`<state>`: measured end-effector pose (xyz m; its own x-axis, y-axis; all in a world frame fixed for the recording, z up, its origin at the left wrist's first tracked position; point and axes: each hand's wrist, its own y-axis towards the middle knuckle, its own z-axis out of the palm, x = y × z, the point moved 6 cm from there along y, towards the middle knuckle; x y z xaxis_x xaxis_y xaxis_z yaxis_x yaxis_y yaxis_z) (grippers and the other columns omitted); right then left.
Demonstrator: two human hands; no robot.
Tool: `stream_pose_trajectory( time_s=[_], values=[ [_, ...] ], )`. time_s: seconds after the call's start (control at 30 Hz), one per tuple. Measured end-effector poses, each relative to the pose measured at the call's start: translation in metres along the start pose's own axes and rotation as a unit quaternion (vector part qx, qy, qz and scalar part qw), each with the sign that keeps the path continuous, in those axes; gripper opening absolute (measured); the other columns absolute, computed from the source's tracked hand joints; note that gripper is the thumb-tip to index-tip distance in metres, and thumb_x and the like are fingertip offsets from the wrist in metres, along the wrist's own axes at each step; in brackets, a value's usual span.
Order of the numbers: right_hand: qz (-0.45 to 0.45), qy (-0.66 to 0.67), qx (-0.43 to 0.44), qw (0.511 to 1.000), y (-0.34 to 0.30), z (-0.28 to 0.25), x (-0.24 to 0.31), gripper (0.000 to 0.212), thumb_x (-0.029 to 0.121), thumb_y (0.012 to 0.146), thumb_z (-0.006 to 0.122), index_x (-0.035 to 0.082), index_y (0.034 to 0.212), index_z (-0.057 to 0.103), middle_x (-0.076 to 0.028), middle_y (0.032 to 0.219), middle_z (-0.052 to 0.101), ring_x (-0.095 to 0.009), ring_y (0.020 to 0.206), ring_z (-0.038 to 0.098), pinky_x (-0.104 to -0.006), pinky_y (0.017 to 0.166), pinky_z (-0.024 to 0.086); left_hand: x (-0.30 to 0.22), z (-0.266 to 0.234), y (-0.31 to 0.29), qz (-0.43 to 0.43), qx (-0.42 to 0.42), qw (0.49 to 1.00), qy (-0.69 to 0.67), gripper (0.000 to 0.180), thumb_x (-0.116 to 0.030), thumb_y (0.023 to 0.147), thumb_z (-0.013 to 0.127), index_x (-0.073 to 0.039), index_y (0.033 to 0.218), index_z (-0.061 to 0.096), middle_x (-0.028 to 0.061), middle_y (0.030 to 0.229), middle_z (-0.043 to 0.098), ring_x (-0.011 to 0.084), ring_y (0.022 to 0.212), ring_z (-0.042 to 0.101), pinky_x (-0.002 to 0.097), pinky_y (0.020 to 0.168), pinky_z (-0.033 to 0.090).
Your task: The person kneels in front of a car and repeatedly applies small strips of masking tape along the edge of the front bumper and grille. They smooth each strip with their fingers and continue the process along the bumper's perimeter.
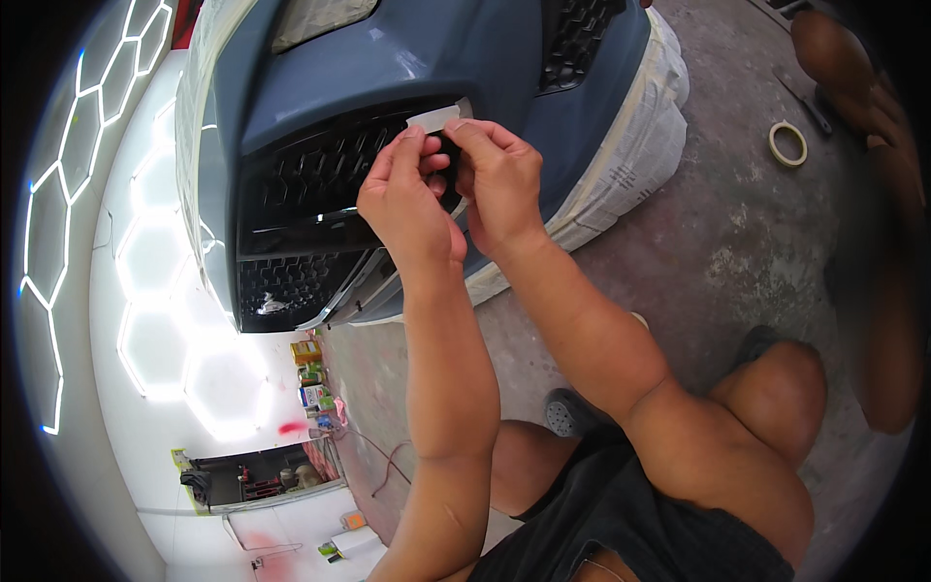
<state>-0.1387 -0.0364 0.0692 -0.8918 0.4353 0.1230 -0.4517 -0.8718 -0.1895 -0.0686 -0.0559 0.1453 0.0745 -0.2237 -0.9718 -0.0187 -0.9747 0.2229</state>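
Observation:
A short strip of pale masking tape [433,120] stretches between my two hands, close in front of the black honeycomb grille [320,160]. My left hand [409,209] pinches its left end between thumb and forefinger. At the other end, my right hand [506,184] has thumb and forefinger pressed together on the tape, with the other fingers curled beneath. Around the grille is a dull blue-grey car bumper [465,44]. Part of the grille's right side is hidden behind my hands.
Masking sheet [626,170] wraps the bumper's outer side. On the concrete floor [698,223] lie a tape roll [790,163] and a thin dark-handled tool [819,118]. Another person's bare leg [832,48] is at the right. Several cans [308,373] stand by the wall near a hose [388,461].

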Motion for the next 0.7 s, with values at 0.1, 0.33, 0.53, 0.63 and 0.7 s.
stream_pose_trajectory(
  time_s=[0.1, 0.33, 0.53, 0.63, 0.7],
  values=[
    [0.071, 0.069, 0.024, 0.995, 0.004, 0.003, -0.002, 0.009, 0.013, 0.096, 0.065, 0.005, 0.091, 0.065, 0.007, 0.062, 0.044, -0.004, 0.05, 0.036, -0.0253, 0.049, 0.031, 0.005, 0.003, 0.007, -0.064, 0.023, 0.995, -0.067, 0.009, -0.012, 0.095, 0.067, -0.002, 0.097, 0.069, 0.005, 0.085, 0.07, 0.01, 0.07, 0.061, 0.024, 0.056, 0.041],
    [0.145, 0.135, 0.066, 0.978, 0.014, 0.003, -0.009, 0.013, 0.02, 0.098, 0.062, 0.008, 0.093, 0.061, 0.008, 0.059, 0.037, -0.004, 0.046, 0.031, -0.0245, 0.049, 0.028, -0.006, 0.008, 0.015, -0.044, 0.022, 0.999, 0.006, 0.011, -0.009, 0.094, 0.069, 0.001, 0.097, 0.07, 0.0054, 0.083, 0.069, 0.0091, 0.065, 0.059, 0.0223, 0.053, 0.039],
    [0.177, 0.195, 0.073, 0.962, 0.012, 0.006, -0.018, 0.012, 0.016, 0.096, 0.062, 0.006, 0.091, 0.061, 0.007, 0.056, 0.037, -0.004, 0.045, 0.032, -0.025, 0.047, 0.03, -0.006, 0.005, 0.018, 0.005, -0.003, 0.997, 0.072, 0.01, -0.007, 0.09, 0.075, 0.0, 0.096, 0.072, 0.0054, 0.082, 0.07, 0.0094, 0.065, 0.06, 0.0231, 0.053, 0.04],
    [0.179, 0.206, 0.074, 0.959, 0.012, 0.004, -0.022, 0.013, 0.018, 0.096, 0.062, 0.005, 0.094, 0.062, 0.007, 0.056, 0.037, -0.004, 0.045, 0.032, -0.0249, 0.047, 0.03, -0.001, 0.002, 0.021, -0.017, 0.007, 0.999, 0.045, 0.008, -0.007, 0.09, 0.075, -0.001, 0.095, 0.072, 0.0052, 0.082, 0.069, 0.0092, 0.066, 0.06, 0.0232, 0.053, 0.041],
    [0.177, 0.206, 0.072, 0.96, 0.012, 0.004, -0.022, 0.014, 0.018, 0.096, 0.062, 0.005, 0.095, 0.062, 0.007, 0.057, 0.037, -0.004, 0.045, 0.032, -0.0249, 0.047, 0.03, 0.0, 0.001, 0.023, -0.046, 0.023, 0.998, 0.025, 0.008, -0.009, 0.091, 0.074, -0.002, 0.094, 0.071, 0.0051, 0.083, 0.069, 0.0092, 0.067, 0.06, 0.0231, 0.053, 0.041]
  ],
)
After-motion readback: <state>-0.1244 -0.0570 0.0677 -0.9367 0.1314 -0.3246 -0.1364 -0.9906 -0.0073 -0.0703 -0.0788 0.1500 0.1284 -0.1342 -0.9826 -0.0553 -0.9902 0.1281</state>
